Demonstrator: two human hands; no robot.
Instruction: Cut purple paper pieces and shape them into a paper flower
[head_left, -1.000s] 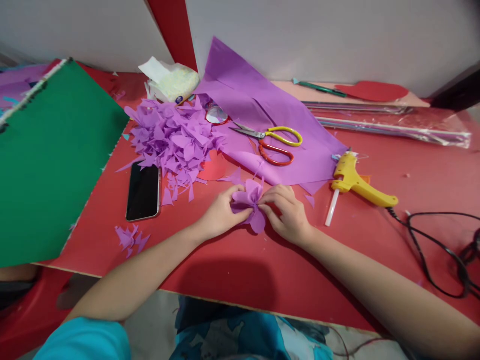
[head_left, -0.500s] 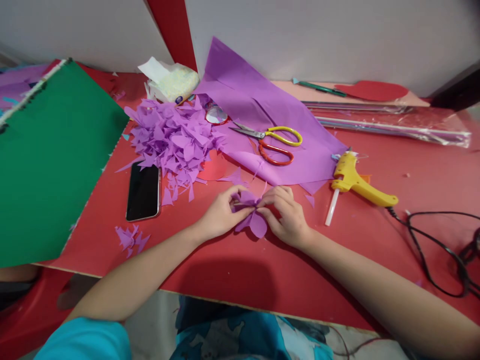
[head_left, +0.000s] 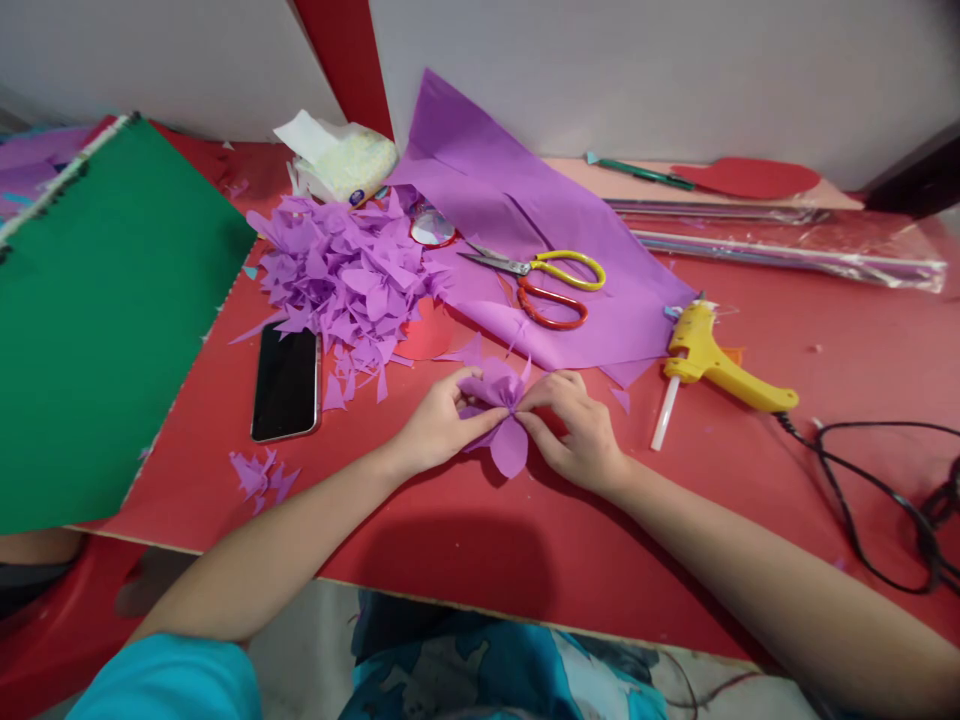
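Observation:
Between my two hands is a purple paper flower (head_left: 510, 447) with rounded petals, held just over the red tabletop near its front edge. My left hand (head_left: 439, 422) is closed on its left side, thumb on top and fingers partly hidden behind the petals. With thumb and forefinger, my right hand (head_left: 574, 430) pinches the flower close to its centre. Beyond the hands, scissors (head_left: 536, 275) with one yellow and one red handle rest on a large purple paper sheet (head_left: 480, 170). Left of the sheet is a heap of purple paper cut-outs (head_left: 345, 265).
A black phone (head_left: 286, 385) lies left, near small purple scraps (head_left: 262, 478). At right is a yellow glue gun (head_left: 709, 365) with its black cord (head_left: 847, 500). A green board (head_left: 112, 340) covers the left side. Behind are a tissue pack (head_left: 345, 160), a tape roll (head_left: 433, 228) and plastic-wrapped sticks (head_left: 795, 260).
The flower has turned a little in my fingers, and its upper petals now stand up and gather at the centre. Both hands stay in nearly the same place.

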